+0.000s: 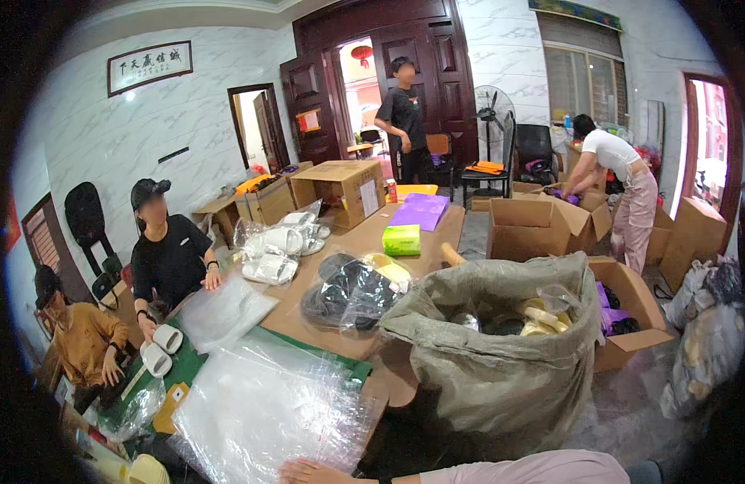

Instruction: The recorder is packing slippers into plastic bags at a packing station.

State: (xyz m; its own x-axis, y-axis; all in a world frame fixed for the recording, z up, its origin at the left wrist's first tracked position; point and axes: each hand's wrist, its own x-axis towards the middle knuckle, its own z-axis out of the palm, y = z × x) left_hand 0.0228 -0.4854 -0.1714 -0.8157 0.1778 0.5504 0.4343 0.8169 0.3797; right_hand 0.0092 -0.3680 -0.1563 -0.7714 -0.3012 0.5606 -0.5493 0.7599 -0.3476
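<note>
My right hand (312, 471) comes in at the lower edge, its fingers stretched out flat against the near edge of a stack of clear plastic bags (267, 403). The hand holds nothing. A dark band circles the wrist, and a pale pink sleeve (542, 468) lies to its right. Under the bags is a green mat (340, 365) on the brown table. Pale yellow slippers (149, 469) sit at the lower left, partly cut off. Nothing of my left hand shows.
Across the table, a person in black touches white slippers (156, 360); another person sits at far left. Bagged white slippers (272, 262), bagged black ones (336, 294) and a green box (401, 240) lie on the table. A large sack (502, 379) and cardboard boxes (530, 230) stand right.
</note>
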